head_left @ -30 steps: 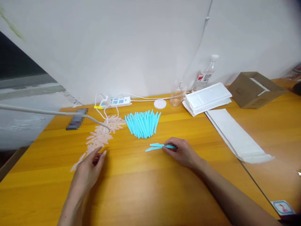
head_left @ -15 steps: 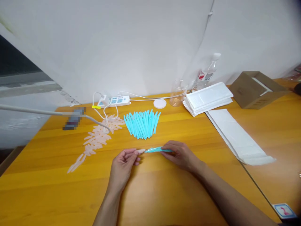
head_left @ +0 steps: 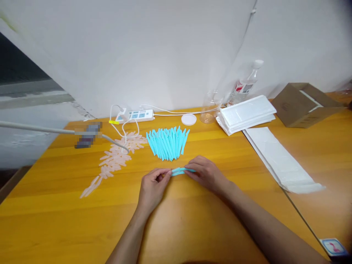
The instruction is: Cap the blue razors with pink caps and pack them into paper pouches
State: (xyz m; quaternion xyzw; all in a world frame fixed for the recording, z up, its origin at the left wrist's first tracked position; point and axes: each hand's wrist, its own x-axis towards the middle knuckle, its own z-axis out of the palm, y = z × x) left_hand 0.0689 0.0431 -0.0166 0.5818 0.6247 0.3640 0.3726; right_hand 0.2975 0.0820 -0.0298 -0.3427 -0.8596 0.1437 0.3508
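Between my hands, just above the table, are slim turquoise plastic sticks (head_left: 178,171), shaped like eyebrow razors; at least two lie side by side. My left hand (head_left: 155,185) pinches their left end with thumb and fingertips. The pale translucent cap it held earlier is now hidden by the fingers. My right hand (head_left: 205,172) grips the right end, its fingers closed around the sticks. Beyond my hands, a fanned pile of the same turquoise sticks (head_left: 168,143) lies on the table. Left of it spreads a loose trail of pale pink translucent caps (head_left: 114,157).
A white power strip (head_left: 141,116) with cables stands by the wall, near a round lid (head_left: 189,119) and a clear jar (head_left: 207,113). Rightward are a water bottle (head_left: 244,88), white packets (head_left: 247,114), a long white sleeve (head_left: 283,161) and a cardboard box (head_left: 294,106). A blurred phone-like object (head_left: 89,135) lies left.
My left hand has moved right and brought its pale cap against the turquoise sticks, so the gap has closed. My right hand has moved slightly left along them.
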